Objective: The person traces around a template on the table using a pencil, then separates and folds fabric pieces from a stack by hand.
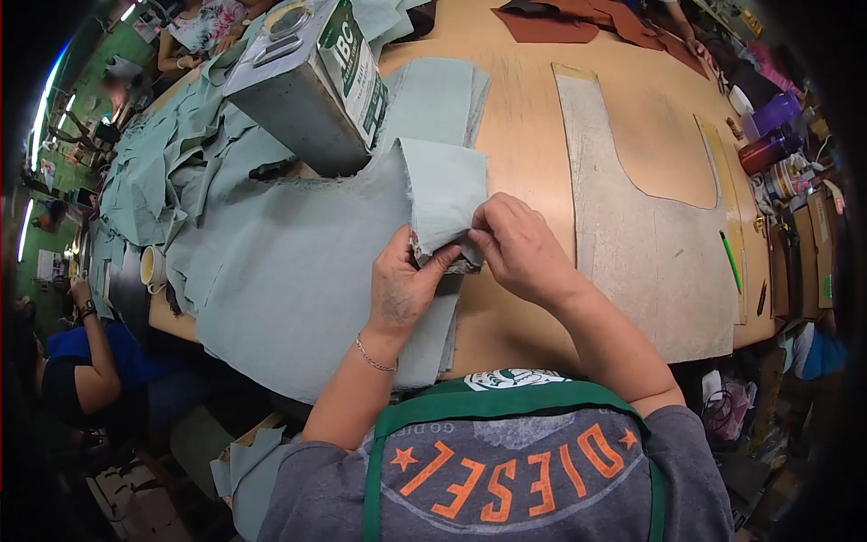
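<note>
In the head view, a small stack of pale grey-green leather-like pieces (444, 194) is raised off the table, its ragged edges showing on the left side and underneath. My left hand (404, 285) grips the near-left corner, thumb across the lower edge. The fingers of my right hand (522, 244) are closed in a pinch at the near-right edge of the same pieces. Beneath and to the left lies a large grey-green sheet (289, 271) of like material. Behind the held pieces, a strip of layered material (433, 99) lies flat. What lies under my left fingers is hidden.
A metal can (307, 99) stands on the large sheet, left of my hands. A big cut-out pattern board (650, 262) lies to the right, with a green pen (730, 262) by its edge. Brown pieces (578, 23) lie at the far side. Other people sit around the table.
</note>
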A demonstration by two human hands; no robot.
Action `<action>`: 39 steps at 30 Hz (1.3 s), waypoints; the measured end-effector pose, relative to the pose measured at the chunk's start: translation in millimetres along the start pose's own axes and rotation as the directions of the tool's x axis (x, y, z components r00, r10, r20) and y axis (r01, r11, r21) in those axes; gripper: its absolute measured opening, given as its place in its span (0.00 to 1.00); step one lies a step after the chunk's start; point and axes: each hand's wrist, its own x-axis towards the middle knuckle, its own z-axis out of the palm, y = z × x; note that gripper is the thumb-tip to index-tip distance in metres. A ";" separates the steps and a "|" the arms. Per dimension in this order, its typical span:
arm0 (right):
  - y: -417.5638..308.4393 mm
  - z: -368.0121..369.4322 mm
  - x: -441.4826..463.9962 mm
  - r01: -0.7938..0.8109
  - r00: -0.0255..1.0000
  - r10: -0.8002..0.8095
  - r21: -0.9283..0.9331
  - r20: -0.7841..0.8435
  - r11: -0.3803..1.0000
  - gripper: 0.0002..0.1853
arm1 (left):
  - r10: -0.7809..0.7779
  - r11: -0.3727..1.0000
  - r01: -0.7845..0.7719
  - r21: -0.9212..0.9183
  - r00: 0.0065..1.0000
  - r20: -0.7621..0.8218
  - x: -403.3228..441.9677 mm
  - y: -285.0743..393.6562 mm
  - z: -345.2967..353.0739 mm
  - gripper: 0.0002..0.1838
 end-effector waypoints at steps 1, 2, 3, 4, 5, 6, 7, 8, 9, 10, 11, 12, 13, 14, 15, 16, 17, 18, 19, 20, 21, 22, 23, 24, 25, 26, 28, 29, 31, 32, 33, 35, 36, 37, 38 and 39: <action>-0.3 0.3 0.4 -0.001 1.000 0.001 -0.012 -0.005 1.000 0.05 | 0.008 0.999 -0.008 0.040 1.000 -0.011 0.6 -0.9 -0.8 0.12; -0.1 0.6 0.5 -0.002 1.000 0.002 -0.024 -0.009 1.000 0.05 | 0.016 0.997 -0.015 0.081 1.000 -0.021 1.2 -2.1 -1.2 0.11; 0.3 1.1 0.2 -0.004 1.000 0.003 -0.035 -0.013 0.999 0.05 | 0.022 0.996 -0.019 0.087 0.999 -0.039 1.4 -4.9 -1.1 0.10; 1.6 2.5 -0.1 -0.022 1.000 0.022 0.029 -0.015 0.999 0.06 | 0.027 0.995 -0.022 0.094 0.998 -0.058 1.0 -8.8 -1.2 0.10; 3.7 4.5 0.0 -0.039 0.999 0.041 0.094 -0.016 0.995 0.06 | 0.032 0.995 -0.024 0.101 0.997 -0.077 0.6 -11.0 -1.5 0.09; 4.9 5.7 0.2 -0.056 0.998 0.059 0.158 -0.016 0.986 0.06 | 0.029 0.995 -0.021 0.098 0.997 -0.078 0.3 -9.8 -2.4 0.09; 4.6 5.3 0.6 -0.057 0.998 0.062 0.197 -0.019 0.979 0.08 | 0.026 0.995 -0.018 0.094 0.996 -0.080 0.3 -7.3 -3.2 0.09; 4.1 4.3 1.2 -0.057 0.998 0.064 0.235 -0.023 0.970 0.09 | 0.024 0.996 -0.016 0.091 0.996 -0.081 0.3 -5.9 -3.9 0.09; 3.7 3.9 1.3 -0.057 0.997 0.067 0.273 -0.026 0.960 0.10 | 0.036 0.997 -0.032 0.063 0.997 -0.069 -0.3 -6.8 -4.1 0.09; 4.1 4.1 1.0 -0.064 0.998 0.065 0.300 0.009 0.952 0.12 | 0.050 0.998 -0.048 0.035 0.997 -0.056 -1.1 -8.4 -3.9 0.09; 4.9 4.6 0.6 -0.072 0.997 0.061 0.326 0.042 0.943 0.14 | 0.065 0.998 -0.065 0.006 0.997 -0.044 -1.5 -9.1 -3.5 0.09; 5.8 5.3 0.1 -0.080 0.996 0.058 0.352 0.075 0.933 0.16 | 0.078 0.997 -0.077 0.027 0.996 -0.032 -1.8 -8.0 -2.6 0.08; 7.2 6.0 -0.2 -0.094 0.992 0.058 0.357 0.110 0.929 0.17 | 0.091 0.995 -0.090 0.048 0.996 -0.021 -2.2 -5.5 -1.4 0.08; 9.0 6.9 -0.7 -0.108 0.988 0.059 0.363 0.144 0.925 0.18 | 0.103 0.992 -0.102 0.069 0.995 -0.009 -2.4 -2.9 -0.6 0.08; 10.2 7.4 -1.1 -0.124 0.982 0.060 0.369 0.179 0.921 0.19 | 0.093 0.993 -0.093 0.070 0.996 -0.004 -2.5 0.0 -0.3 0.08; 9.8 6.7 -0.8 -0.063 0.987 0.006 0.345 0.163 0.936 0.18 | 0.083 0.994 -0.083 0.072 0.997 0.001 -2.6 3.1 -0.2 0.07; 8.7 5.1 -0.2 -0.002 0.988 -0.047 0.321 0.147 0.947 0.18 | 0.073 0.995 -0.073 0.074 0.997 0.007 -2.8 4.5 0.0 0.07; 7.9 4.1 0.0 0.059 0.986 -0.102 0.294 0.133 0.954 0.17 | 0.050 0.996 -0.050 0.074 0.999 0.011 -2.9 0.0 -0.5 0.06; 7.5 4.2 -0.3 0.074 0.986 -0.107 0.243 0.125 0.967 0.16 | 0.027 0.997 -0.028 0.073 1.000 0.016 -2.6 -7.1 -1.6 0.06; 6.9 4.3 -0.3 0.089 0.987 -0.113 0.189 0.117 0.978 0.15 | 0.005 0.997 -0.007 0.073 1.000 0.021 -2.1 -10.9 -2.0 0.06; 6.5 3.9 -0.1 0.105 0.987 -0.120 0.135 0.108 0.985 0.14 | 0.036 0.994 -0.037 0.099 0.999 0.014 -1.9 -12.0 -1.1 0.06; 5.6 2.7 -0.2 0.108 0.989 -0.119 0.118 0.092 0.987 0.13 | 0.067 0.990 -0.068 0.125 0.998 0.006 -1.2 -11.6 0.1 0.06; 4.1 1.4 -0.4 0.111 0.990 -0.119 0.103 0.076 0.988 0.12 | 0.098 0.984 -0.097 0.151 0.995 -0.002 -0.6 -11.1 0.6 0.06; 2.8 0.4 -0.3 0.114 0.991 -0.119 0.089 0.061 0.990 0.11 | 0.145 0.967 -0.140 0.215 0.989 -0.006 0.2 -9.6 0.2 0.06; 2.2 -0.2 0.5 0.129 0.991 -0.130 0.064 0.019 0.990 0.11 | 0.190 0.944 -0.181 0.277 0.982 -0.007 1.2 -6.8 -0.4 0.06; 2.0 -0.8 1.3 0.141 0.990 -0.141 0.039 -0.021 0.989 0.11 | 0.234 0.915 -0.219 0.338 0.972 -0.005 1.5 -4.0 -1.0 0.06; 1.5 -3.1 5.4 0.172 0.981 -0.173 -0.022 -0.087 0.985 0.10 | 0.231 0.870 -0.241 0.431 0.970 0.076 -2.4 1.4 -3.8 0.06; 0.9 -4.3 10.4 0.191 0.974 -0.196 -0.058 -0.111 0.980 0.09 | 0.227 0.843 -0.254 0.474 0.967 0.116 -3.5 4.4 -5.1 0.07; -1.3 -3.7 20.1 0.208 0.964 -0.222 -0.105 -0.145 0.973 0.08 | 0.269 0.830 -0.283 0.481 0.958 0.099 -2.8 11.1 -7.0 0.05; -3.5 -2.1 26.0 0.208 0.962 -0.225 -0.118 -0.156 0.971 0.07 | 0.292 0.822 -0.299 0.485 0.952 0.091 -1.9 14.9 -8.6 0.04; -4.2 -1.2 33.5 0.214 0.958 -0.234 -0.132 -0.166 0.968 0.06 | 0.295 0.817 -0.293 0.497 0.953 0.076 0.0 18.5 -11.7 0.05; 2.7 5.7 49.0 0.213 0.938 -0.269 -0.249 -0.217 0.945 0.05 | 0.296 0.809 -0.274 0.521 0.954 0.043 2.0 24.8 -21.3 0.08; 9.5 9.4 58.5 0.207 0.927 -0.286 -0.304 -0.242 0.930 0.05 | 0.262 0.819 -0.242 0.520 0.964 0.036 -2.2 29.3 -25.7 0.09; 31.8 1.7 70.5 0.066 0.941 -0.170 -0.333 -0.292 0.941 0.04 | 0.230 0.828 -0.211 0.519 0.973 0.030 -11.6 34.1 -30.3 0.10; 56.5 -10.9 84.6 -0.076 0.936 -0.056 -0.355 -0.348 0.932 0.04 | 0.201 0.835 -0.185 0.518 0.979 0.024 -20.3 36.5 -35.3 0.12; 66.8 -17.8 97.4 -0.080 0.947 -0.041 -0.357 -0.319 0.930 0.05 | 0.193 0.863 -0.182 0.472 0.981 0.024 -29.0 33.9 -42.0 0.11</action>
